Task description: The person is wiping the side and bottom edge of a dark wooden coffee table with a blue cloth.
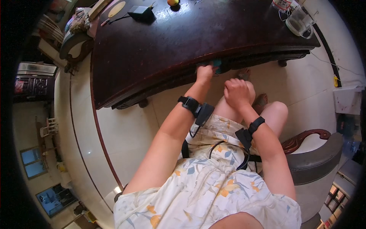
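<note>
My left hand is at the carved front edge of a dark wooden table, just under the tabletop. Its fingers are curled around a teal cloth, part of which shows beyond the knuckles against the carved apron. My right hand rests on my bent knee with its fingers curled in and close together; nothing shows in it. Each wrist wears a black strap with a small black box, and cables run from the boxes toward my waist.
On the tabletop are a clear plastic pitcher, a black box-shaped device with a cable, a round yellow fruit and a pale oval disc. A padded chair arm stands at my right. Below the table lies a tiled floor.
</note>
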`<state>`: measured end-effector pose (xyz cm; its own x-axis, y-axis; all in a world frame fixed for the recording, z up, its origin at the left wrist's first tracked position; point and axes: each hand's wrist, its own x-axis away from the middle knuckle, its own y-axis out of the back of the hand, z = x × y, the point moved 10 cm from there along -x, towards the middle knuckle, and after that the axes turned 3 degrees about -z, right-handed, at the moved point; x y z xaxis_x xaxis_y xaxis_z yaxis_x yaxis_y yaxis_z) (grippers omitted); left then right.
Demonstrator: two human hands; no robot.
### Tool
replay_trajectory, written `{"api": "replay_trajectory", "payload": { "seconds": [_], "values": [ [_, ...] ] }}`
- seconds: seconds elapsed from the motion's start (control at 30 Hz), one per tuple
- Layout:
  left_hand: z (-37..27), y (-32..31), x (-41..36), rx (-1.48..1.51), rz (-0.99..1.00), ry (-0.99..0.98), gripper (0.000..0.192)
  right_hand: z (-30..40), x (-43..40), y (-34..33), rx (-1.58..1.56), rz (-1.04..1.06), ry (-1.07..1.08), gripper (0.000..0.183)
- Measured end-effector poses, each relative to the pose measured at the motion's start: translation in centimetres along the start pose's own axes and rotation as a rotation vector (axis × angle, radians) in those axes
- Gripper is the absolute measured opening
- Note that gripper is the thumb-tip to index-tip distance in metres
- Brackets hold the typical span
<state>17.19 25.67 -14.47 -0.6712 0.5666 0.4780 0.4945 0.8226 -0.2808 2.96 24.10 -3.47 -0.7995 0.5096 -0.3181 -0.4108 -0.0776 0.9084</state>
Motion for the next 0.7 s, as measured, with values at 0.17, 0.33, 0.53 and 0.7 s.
{"api": "replay_trajectory", "payload": {
  "seconds": [0.17, 0.33, 0.53, 0.7],
  "values": [
    [3.1, -1.7, -1.7, -0.145, 0.057, 0.066, 0.04, -1.0, 0.5, 0.9, 0.025, -0.004, -0.075, 0.006],
    [5.1, 1.1, -1.6, -0.115, 0.022, 0.165, 0.044, -1.3, 1.0, 1.7, -0.013, -0.059, -0.076, 0.006],
    [2.6, 6.8, -0.3, 0.171, -0.136, 0.03, 0.039, -1.2, 1.3, 2.4, -0.021, -0.098, -0.053, 0.006],
    [3.4, 11.3, -1.6, 0.504, -0.091, -0.025, 0.032, -1.1, 1.2, 1.8, -0.032, -0.071, -0.043, 0.006]
  ]
}}
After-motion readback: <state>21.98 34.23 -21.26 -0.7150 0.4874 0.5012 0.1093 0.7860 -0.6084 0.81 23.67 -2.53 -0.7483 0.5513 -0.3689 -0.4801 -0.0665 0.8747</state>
